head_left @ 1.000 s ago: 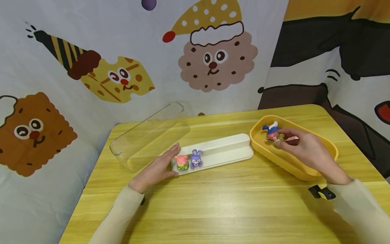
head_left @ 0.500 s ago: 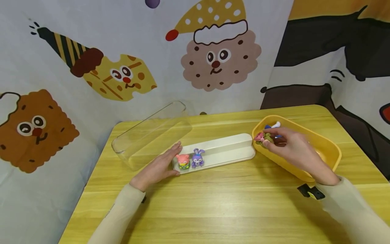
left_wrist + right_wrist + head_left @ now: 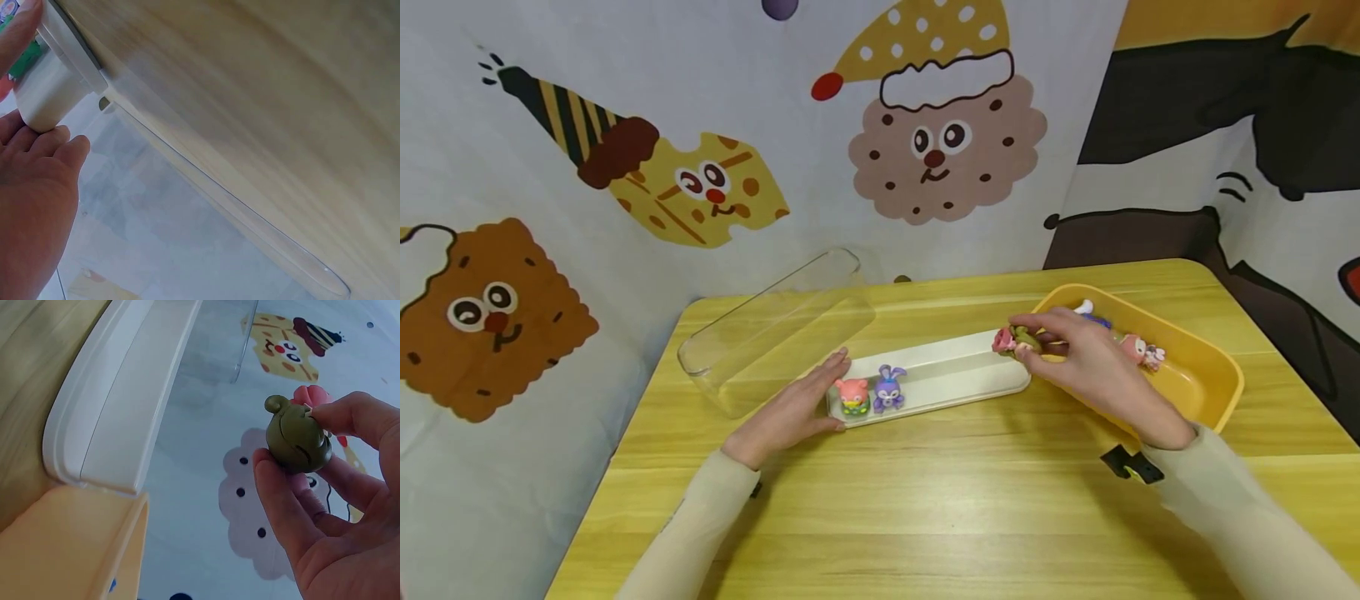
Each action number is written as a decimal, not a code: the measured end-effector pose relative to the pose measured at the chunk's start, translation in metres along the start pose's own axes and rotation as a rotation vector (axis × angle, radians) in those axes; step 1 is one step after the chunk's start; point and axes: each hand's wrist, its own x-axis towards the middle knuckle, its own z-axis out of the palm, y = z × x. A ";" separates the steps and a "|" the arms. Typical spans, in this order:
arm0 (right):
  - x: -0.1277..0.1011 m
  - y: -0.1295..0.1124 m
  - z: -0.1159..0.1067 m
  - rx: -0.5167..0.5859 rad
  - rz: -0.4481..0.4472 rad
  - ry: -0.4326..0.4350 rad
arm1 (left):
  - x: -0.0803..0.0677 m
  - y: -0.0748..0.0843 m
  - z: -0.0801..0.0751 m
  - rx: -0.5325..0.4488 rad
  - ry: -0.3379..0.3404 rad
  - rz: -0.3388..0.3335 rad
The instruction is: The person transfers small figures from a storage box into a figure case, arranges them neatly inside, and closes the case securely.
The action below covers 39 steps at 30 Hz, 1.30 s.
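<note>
My right hand [image 3: 1086,358] pinches a small toy figurine [image 3: 299,437], olive green with a curled knob and a pink part, between thumb and fingers. It is held over the right end of a long white tray [image 3: 947,379], beside the yellow bin's rim. At the tray's left end, my left hand [image 3: 793,412] grips the edges, thumb in front and fingers behind. A pink figurine with a green body [image 3: 853,397] and a purple rabbit figurine [image 3: 889,390] stand side by side in the tray near that hand. The left wrist view shows fingers against the tray's end wall [image 3: 53,94].
A yellow bin [image 3: 1213,396] on the right holds a pink-and-white figurine [image 3: 1138,350] and a blue-and-white one [image 3: 1093,315], partly behind the right hand. Behind the tray lies a clear plastic cover [image 3: 775,333]. A cartoon-printed cloth [image 3: 805,167] hangs along the table's back.
My right hand has lifted the olive-and-pink figurine out of the yellow bin and moved it left over the tray's right end. The left hand has stayed on the tray.
</note>
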 end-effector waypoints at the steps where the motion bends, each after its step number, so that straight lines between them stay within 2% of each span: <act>1: 0.001 -0.002 0.002 -0.003 -0.007 -0.006 | 0.000 0.000 0.000 0.000 0.000 0.001; 13: 0.014 -0.015 0.026 0.056 -0.038 -0.029 | 0.002 0.000 -0.001 -0.008 -0.001 0.005; 23: 0.022 -0.023 0.046 0.005 -0.188 0.023 | 0.002 0.001 -0.001 -0.003 0.001 0.006; 28: 0.027 -0.024 0.058 -0.015 -0.219 -0.012 | 0.002 0.001 0.000 -0.014 -0.003 -0.001; 39: 0.033 -0.027 0.082 -0.128 -0.217 -0.113 | 0.001 0.000 0.000 -0.019 -0.009 -0.011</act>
